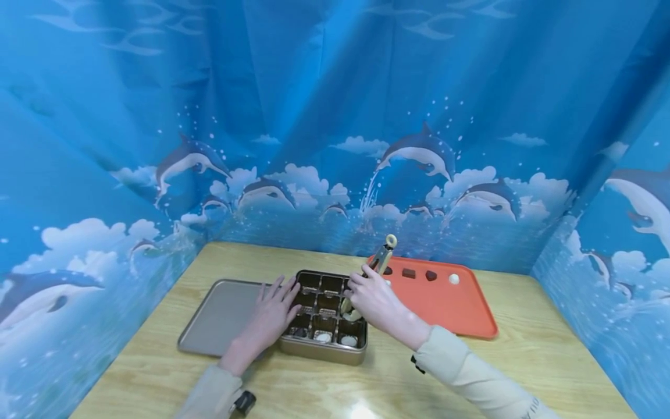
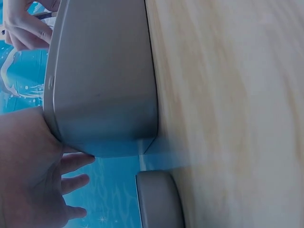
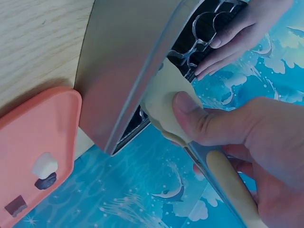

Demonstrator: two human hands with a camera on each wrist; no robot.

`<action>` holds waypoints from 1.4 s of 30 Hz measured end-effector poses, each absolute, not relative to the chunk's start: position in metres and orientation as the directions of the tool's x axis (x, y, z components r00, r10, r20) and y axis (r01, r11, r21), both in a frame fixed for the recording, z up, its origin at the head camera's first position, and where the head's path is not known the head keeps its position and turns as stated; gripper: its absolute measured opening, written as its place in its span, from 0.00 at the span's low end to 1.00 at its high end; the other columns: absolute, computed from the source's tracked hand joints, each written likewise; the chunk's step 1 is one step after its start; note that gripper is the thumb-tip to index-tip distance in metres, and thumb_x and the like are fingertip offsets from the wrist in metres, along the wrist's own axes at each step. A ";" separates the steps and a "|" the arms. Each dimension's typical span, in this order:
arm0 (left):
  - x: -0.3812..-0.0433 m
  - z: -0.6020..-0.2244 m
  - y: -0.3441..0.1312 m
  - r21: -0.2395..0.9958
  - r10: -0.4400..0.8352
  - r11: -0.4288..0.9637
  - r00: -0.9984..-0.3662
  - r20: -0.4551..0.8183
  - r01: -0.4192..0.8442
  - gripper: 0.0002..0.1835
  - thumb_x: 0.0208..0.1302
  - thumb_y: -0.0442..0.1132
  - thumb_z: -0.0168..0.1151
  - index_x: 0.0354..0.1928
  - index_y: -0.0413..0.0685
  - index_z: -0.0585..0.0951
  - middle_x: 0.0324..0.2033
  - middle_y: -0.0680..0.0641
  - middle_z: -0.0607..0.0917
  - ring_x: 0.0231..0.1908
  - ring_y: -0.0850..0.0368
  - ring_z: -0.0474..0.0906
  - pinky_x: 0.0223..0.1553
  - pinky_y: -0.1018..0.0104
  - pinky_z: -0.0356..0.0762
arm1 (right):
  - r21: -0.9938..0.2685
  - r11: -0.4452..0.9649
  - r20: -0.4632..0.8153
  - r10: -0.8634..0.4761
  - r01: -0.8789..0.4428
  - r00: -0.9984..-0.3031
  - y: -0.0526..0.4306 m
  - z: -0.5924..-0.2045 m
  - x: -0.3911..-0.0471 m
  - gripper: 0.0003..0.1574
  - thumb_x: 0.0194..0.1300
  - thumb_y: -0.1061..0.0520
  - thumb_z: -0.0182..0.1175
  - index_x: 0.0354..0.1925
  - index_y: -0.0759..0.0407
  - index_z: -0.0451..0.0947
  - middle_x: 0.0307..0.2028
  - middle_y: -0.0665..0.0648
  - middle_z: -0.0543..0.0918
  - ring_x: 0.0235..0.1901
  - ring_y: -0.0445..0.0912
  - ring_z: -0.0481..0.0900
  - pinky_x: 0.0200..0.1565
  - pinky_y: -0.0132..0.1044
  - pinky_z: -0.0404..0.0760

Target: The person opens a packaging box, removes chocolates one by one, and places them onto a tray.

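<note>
A bronze-coloured metal box divided into several compartments stands mid-table. My left hand rests at its left rim, fingers extended; the left wrist view shows those fingers spread beside the box wall. My right hand grips tongs with cream tips, and the right wrist view has the thumb pressing on a cream tip. Those tips reach down into a right-side compartment; whatever lies between them is hidden. In the front row sit a dark piece and two white pieces, one in the middle, one on the right.
Right of the box lies a red tray carrying a brown rectangular piece, a dark heart-shaped piece, a white piece and others partly behind the right hand. A grey tray lies on the left. Blue dolphin-print curtains surround the table.
</note>
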State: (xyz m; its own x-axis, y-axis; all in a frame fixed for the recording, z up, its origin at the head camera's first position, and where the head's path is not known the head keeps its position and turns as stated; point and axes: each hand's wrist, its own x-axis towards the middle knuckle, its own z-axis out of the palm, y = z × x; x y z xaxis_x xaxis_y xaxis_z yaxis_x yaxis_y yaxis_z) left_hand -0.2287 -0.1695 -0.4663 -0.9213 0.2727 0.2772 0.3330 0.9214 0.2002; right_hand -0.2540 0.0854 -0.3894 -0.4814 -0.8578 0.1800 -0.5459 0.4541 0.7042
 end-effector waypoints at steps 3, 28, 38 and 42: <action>-0.228 -0.467 -0.168 0.195 0.274 0.922 -0.919 0.282 0.335 0.29 0.76 0.47 0.56 0.72 0.39 0.69 0.74 0.39 0.65 0.75 0.36 0.54 0.74 0.31 0.45 | 0.734 0.440 0.174 -0.858 -0.517 -0.484 0.084 -0.386 -0.253 0.09 0.58 0.53 0.76 0.39 0.39 0.90 0.40 0.43 0.87 0.46 0.44 0.79 0.52 0.43 0.72; -0.229 -0.465 -0.168 0.212 0.272 0.916 -0.914 0.300 0.342 0.28 0.76 0.45 0.56 0.71 0.38 0.70 0.74 0.39 0.65 0.75 0.35 0.55 0.74 0.31 0.45 | 0.434 0.727 0.515 -0.685 -0.532 -0.516 0.161 -0.369 -0.261 0.32 0.53 0.55 0.78 0.58 0.49 0.84 0.46 0.52 0.85 0.49 0.51 0.78 0.55 0.53 0.73; -0.228 -0.468 -0.168 0.220 0.267 0.915 -0.915 0.302 0.339 0.29 0.76 0.45 0.57 0.71 0.38 0.70 0.74 0.38 0.65 0.75 0.36 0.54 0.74 0.31 0.44 | 0.373 0.835 0.537 -0.549 -0.404 -0.640 0.212 -0.379 -0.283 0.31 0.53 0.59 0.77 0.57 0.50 0.84 0.45 0.55 0.86 0.49 0.53 0.79 0.56 0.56 0.73; -0.227 -0.467 -0.168 0.218 0.269 0.915 -0.915 0.301 0.341 0.29 0.76 0.45 0.57 0.71 0.37 0.70 0.74 0.39 0.65 0.75 0.35 0.55 0.74 0.31 0.44 | 0.381 0.848 0.500 -0.525 -0.369 -0.689 0.225 -0.387 -0.294 0.30 0.52 0.59 0.78 0.55 0.52 0.85 0.43 0.57 0.86 0.47 0.54 0.78 0.56 0.57 0.72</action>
State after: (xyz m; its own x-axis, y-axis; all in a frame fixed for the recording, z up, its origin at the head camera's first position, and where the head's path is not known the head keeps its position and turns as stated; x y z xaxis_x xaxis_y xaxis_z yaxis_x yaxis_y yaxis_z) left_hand -0.2273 -0.1684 -0.4671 -0.9148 0.2692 0.3011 0.3408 0.9146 0.2175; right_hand -0.2937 0.2252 -0.3867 -0.6891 -0.5248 0.4997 -0.3695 0.8477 0.3807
